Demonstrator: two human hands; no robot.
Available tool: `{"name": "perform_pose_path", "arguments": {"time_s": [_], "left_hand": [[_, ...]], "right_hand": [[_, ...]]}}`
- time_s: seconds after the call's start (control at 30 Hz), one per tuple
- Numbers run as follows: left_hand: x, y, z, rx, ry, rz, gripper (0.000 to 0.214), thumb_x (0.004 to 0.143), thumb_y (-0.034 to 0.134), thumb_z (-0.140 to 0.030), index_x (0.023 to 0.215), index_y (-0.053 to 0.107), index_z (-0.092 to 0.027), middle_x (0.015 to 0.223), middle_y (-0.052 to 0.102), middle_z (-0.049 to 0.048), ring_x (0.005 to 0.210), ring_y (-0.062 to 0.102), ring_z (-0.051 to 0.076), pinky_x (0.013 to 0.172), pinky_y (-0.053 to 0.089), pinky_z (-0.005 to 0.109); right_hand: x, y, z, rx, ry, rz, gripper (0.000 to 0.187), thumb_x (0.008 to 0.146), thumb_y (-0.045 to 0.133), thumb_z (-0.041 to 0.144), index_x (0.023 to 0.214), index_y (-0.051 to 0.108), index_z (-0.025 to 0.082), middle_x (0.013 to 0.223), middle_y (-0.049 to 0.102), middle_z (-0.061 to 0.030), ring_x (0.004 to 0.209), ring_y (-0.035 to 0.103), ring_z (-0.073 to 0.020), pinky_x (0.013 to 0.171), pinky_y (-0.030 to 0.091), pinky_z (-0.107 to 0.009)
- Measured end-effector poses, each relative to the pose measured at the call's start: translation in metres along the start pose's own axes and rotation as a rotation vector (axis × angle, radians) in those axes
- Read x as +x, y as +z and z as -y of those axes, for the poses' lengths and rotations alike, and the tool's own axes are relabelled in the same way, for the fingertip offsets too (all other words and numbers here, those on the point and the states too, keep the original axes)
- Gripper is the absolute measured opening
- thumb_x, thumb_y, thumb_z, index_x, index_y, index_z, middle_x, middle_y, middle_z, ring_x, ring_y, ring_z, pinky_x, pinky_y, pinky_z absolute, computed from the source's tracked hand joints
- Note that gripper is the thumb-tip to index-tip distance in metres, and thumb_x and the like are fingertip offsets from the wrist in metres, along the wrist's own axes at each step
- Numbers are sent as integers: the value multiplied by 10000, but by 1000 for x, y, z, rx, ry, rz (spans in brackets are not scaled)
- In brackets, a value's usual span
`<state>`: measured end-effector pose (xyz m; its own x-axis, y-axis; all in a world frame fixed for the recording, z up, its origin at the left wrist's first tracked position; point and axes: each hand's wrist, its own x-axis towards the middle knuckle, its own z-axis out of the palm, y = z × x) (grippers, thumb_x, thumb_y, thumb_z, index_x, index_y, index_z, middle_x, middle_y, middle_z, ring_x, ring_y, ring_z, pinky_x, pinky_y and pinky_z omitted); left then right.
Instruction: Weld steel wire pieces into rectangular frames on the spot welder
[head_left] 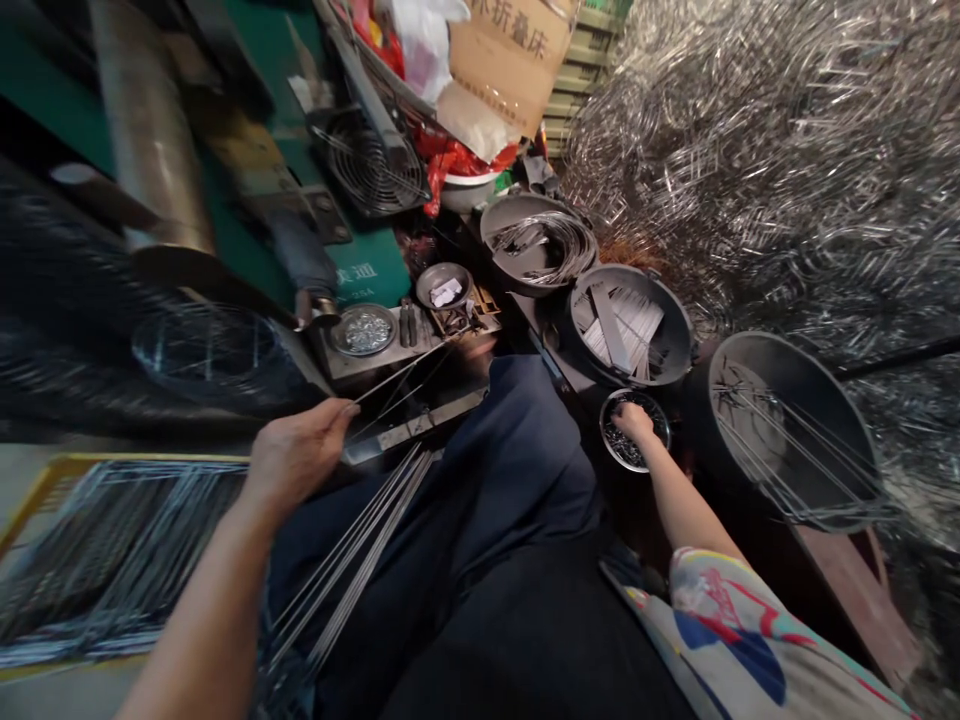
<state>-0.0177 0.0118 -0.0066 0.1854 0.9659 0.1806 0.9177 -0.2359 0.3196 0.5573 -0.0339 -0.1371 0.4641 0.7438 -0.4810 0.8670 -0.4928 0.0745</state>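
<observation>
My left hand (300,452) is closed in a pinch on the near end of a thin metal rod (397,376), which slants away to the right toward the bench. My right hand (634,422) reaches down into a small round metal bowl (627,464) of small dark, shiny parts. Its fingertips are drawn together among those parts, and whatever they grip is hidden. A loose bundle of thin metal rods (367,560) lies across my lap, below the left hand.
Beside the right hand stand a pan of short rods (632,325), a pan of coiled wire (544,245) and a deep bucket (795,430). A green machine (367,262) is ahead, with a dish of small metal pieces (364,330). Tangled wire pieces (787,170) heap at right. A yellow crate (34,505) is left.
</observation>
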Motion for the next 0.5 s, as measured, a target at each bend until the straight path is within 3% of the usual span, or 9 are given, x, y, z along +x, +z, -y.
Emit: {"name": "perform_pose_path", "arguments": {"time_s": [0.2,0.33,0.5], "left_hand": [[-7,-12,-2,-254,-96,-13,353,919,451,-394,873,724,-174,764,736,48,643,639,163,647,440,234],[-10,-28,-7,-347,-113,-63,365,929,468,-404,878,725,-150,766,730,48,652,630,146,643,442,219],[-14,-42,-14,-399,-84,-107,344,938,484,-381,878,722,-139,768,728,43,642,618,132,632,434,210]], "right_hand": [[-7,2,7,-56,-20,23,377,815,625,341,1091,698,95,1132,663,-237,1016,659,-368,790,533,-427],[-5,4,-5,-31,-43,-28,373,814,587,390,1056,718,137,1003,707,-203,915,692,-351,653,534,-374],[2,-3,-42,207,-88,-195,291,689,640,506,668,686,220,675,689,-133,669,679,-341,554,497,-406]]}}
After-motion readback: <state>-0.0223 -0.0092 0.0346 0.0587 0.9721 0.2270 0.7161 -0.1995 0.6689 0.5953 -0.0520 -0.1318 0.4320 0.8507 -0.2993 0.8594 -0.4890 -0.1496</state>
